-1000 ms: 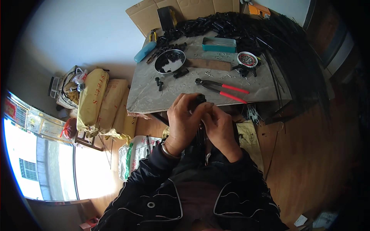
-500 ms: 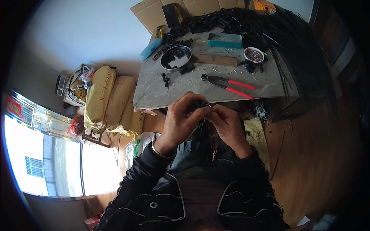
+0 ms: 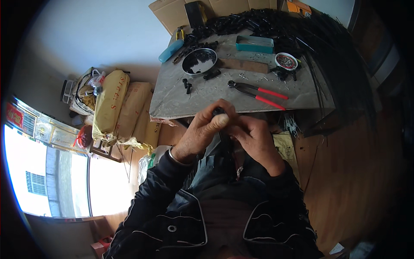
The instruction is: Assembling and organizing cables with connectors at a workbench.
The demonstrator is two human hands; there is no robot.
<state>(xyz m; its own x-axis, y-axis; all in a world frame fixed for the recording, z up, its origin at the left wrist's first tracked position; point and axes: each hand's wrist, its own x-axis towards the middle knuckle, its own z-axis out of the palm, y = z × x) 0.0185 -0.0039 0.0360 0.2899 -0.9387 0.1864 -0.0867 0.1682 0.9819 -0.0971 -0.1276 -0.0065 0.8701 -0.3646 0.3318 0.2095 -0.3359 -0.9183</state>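
Note:
My left hand (image 3: 200,129) is closed around a small black cylindrical piece (image 3: 218,111), its round end showing beside my thumb. Dark thin strands seem to hang below it, partly lost against my dark trousers. My right hand (image 3: 257,137) presses up against the left one, fingers bent and pinched together; whatever they grip is hidden. Both hands are in front of the table's near edge, above my lap. Beyond them on the grey table (image 3: 207,101) lie end-cutting pliers (image 3: 258,93) with red handles.
On the table are a round metal dish (image 3: 202,67) of black bits, a teal box (image 3: 255,48), a white bowl (image 3: 286,61) of small metal pieces and a brown board (image 3: 243,65). Black parts (image 3: 241,23) heap up behind. Stuffed sacks (image 3: 113,103) stand at left.
My left hand has turned slightly, so the black piece's round end now faces up by the thumb. The thin pale wire between the hands no longer shows. The view has shifted a little.

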